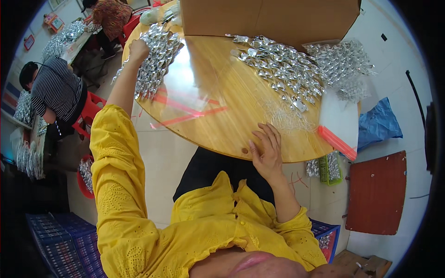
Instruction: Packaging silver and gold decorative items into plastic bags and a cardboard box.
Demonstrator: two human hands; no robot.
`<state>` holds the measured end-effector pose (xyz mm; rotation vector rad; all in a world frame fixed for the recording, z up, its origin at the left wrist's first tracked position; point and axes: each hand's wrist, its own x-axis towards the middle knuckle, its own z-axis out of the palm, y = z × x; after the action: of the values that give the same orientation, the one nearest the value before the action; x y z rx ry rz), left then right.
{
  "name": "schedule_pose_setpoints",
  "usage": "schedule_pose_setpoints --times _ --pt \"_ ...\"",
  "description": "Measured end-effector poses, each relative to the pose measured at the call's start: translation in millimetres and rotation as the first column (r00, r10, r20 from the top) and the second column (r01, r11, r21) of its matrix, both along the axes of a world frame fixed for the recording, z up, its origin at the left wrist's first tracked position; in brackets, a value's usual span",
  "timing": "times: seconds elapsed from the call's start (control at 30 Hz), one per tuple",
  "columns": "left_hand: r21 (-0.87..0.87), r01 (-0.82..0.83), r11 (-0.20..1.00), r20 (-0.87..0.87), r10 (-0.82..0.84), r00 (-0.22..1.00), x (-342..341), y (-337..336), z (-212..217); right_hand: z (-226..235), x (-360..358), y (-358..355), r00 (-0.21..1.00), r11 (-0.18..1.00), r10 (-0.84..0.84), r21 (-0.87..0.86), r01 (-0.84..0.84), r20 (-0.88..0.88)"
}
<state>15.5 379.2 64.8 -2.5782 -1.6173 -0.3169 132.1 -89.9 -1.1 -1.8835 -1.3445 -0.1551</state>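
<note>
My left hand (138,50) is stretched out to the far left of the round wooden table, at the upper part of a pile of shiny silver twisted strips (155,67). Its fingers are curled closed; what they hold, if anything, is too small to make out. My right hand (268,150) rests at the near table edge with fingers extended and apart, holding nothing. Just beyond it lies a loose tangle of thin clear threads (287,116). A second heap of silver twisted strips (278,67) spreads across the table's far right.
A large cardboard box (269,18) stands at the back. Bagged silver pieces (343,62), a white sheet (338,113), red strips (337,142) and clear plastic with pink bands (185,109) lie on the table (218,78). A blue bag (378,123) is right; two people sit working left.
</note>
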Motion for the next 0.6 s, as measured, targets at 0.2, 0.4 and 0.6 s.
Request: schedule_pose_setpoints --times 0.2,0.4,0.6 --pt "0.51 0.175 0.842 0.38 -0.403 0.833 6.1 -92.8 31.2 7.3 -2.1 2.9 0.999 0.998 0.009 0.056 -0.006 -0.049" --pt "0.477 0.866 0.149 0.017 -0.987 0.16 -0.5 -298.8 110.7 120.8 -0.5 1.6 0.926 0.988 0.151 -0.018 -0.155 0.346" --pt "0.595 0.697 0.4 0.22 -0.915 0.337 -44.6 -372.0 162.2 119.6 7.9 -103.2 0.914 0.97 0.226 0.003 -0.242 0.338"
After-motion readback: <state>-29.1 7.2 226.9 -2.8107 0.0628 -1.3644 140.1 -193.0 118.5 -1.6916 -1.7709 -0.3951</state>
